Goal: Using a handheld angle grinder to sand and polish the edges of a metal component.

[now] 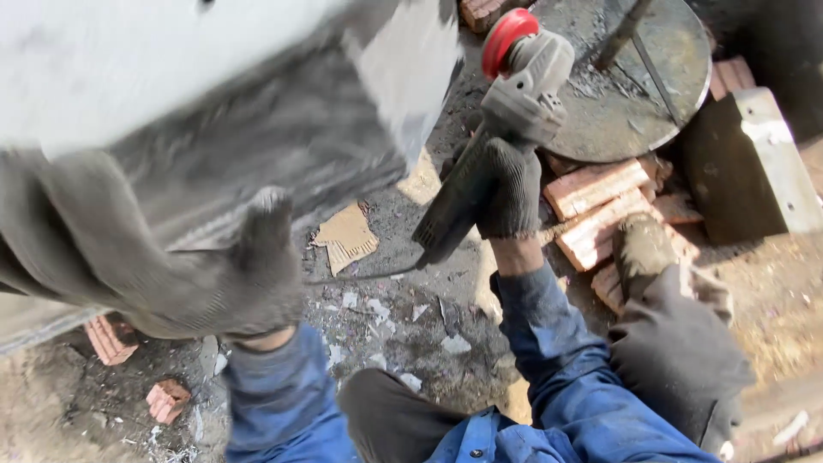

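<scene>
My left hand, in a worn grey glove, presses flat against the underside of a large white and grey metal panel that fills the upper left. My right hand, also gloved, grips the dark body of an angle grinder, held up and away from the panel. The grinder carries a red disc at its top end. Blue sleeves cover both arms. My knee and dark boot show at the right.
Red bricks lie stacked on the dirt ground at the right, below a round dark metal plate. A grey metal block stands at far right. A cardboard scrap, loose brick pieces and pale debris litter the ground.
</scene>
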